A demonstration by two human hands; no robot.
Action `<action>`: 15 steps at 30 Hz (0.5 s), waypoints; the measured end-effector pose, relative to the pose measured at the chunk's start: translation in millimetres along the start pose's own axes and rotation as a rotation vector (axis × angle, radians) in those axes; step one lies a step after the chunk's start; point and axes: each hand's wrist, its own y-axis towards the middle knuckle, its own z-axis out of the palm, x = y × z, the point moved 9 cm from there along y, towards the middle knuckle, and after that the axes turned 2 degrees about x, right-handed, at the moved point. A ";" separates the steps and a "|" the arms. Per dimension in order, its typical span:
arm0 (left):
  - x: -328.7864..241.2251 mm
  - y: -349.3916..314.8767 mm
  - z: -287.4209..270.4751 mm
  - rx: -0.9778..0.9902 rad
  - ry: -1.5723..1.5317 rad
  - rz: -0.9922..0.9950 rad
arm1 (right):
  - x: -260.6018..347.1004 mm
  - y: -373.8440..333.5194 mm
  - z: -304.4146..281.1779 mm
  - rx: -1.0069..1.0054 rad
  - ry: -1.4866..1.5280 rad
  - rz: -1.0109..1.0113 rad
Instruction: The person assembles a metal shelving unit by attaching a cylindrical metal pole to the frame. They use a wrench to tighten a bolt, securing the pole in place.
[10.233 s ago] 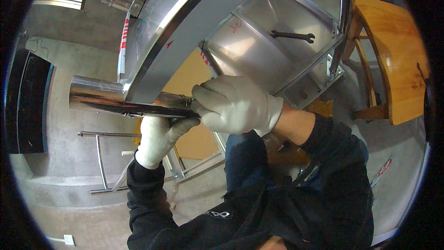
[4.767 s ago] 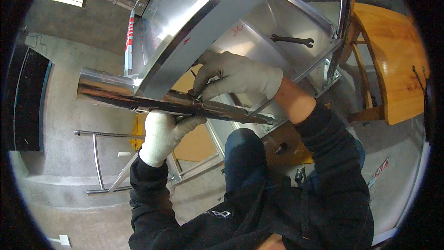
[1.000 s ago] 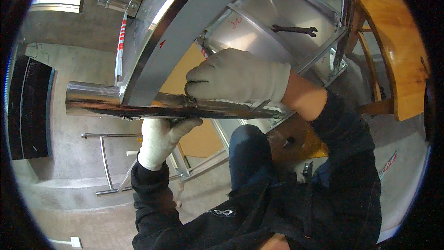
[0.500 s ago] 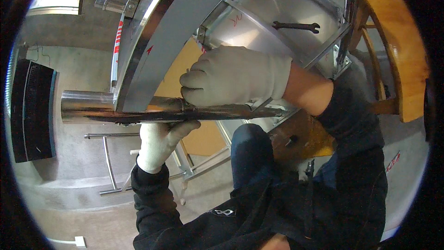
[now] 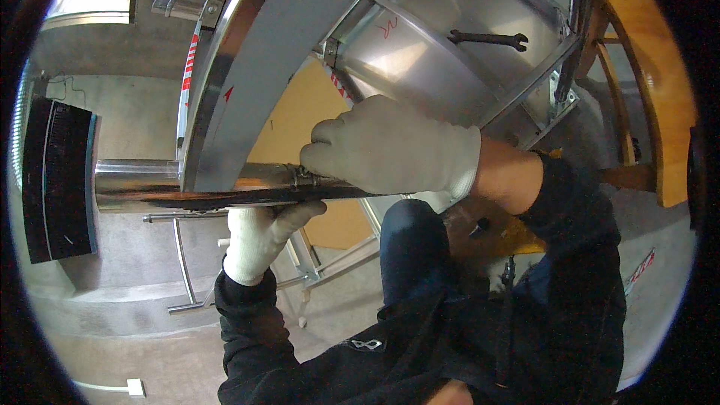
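Observation:
A shiny, round metal pipe (image 5: 135, 186) lies crosswise in front of me, joined to a wide grey curved panel (image 5: 262, 52). From below, my left hand (image 5: 259, 240), in a white glove, grips the pipe; its thumb lies along the underside and the other fingers are mostly hidden. Above the pipe my gloved right hand (image 5: 394, 146) is closed, with curled fingers beside a small fitting (image 5: 304, 177) on the pipe's upper side. Anything pinched in those fingers is hidden. An open-end wrench (image 5: 489, 39) rests on the metal sheet (image 5: 420, 52) beyond.
Metal frame bars (image 5: 517, 94) cross the far sheet. At the right stands a wooden chair (image 5: 652, 90). Thin metal tubing (image 5: 182, 262) shows below the pipe at left, near a dark ribbed box (image 5: 60, 180). My knee (image 5: 412, 247) is under the work.
My right hand has shifted slightly right and down along the pipe, its fingers still curled. The left hand keeps its hold. The whole view has shifted a little.

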 end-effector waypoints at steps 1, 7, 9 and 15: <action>0.2 -0.1 0.3 0.005 0.005 -0.003 | 2.2 0.1 -0.2 -0.020 -0.023 -0.038; -1.1 0.7 0.5 0.026 0.049 0.020 | 3.2 1.4 -5.0 -0.059 -0.011 -0.128; -4.5 0.5 0.8 0.012 -0.009 0.045 | -1.4 1.5 -0.6 -0.044 0.082 -0.054; -0.2 -0.4 0.0 0.004 0.023 0.029 | -1.6 1.4 -3.3 -0.032 0.200 0.059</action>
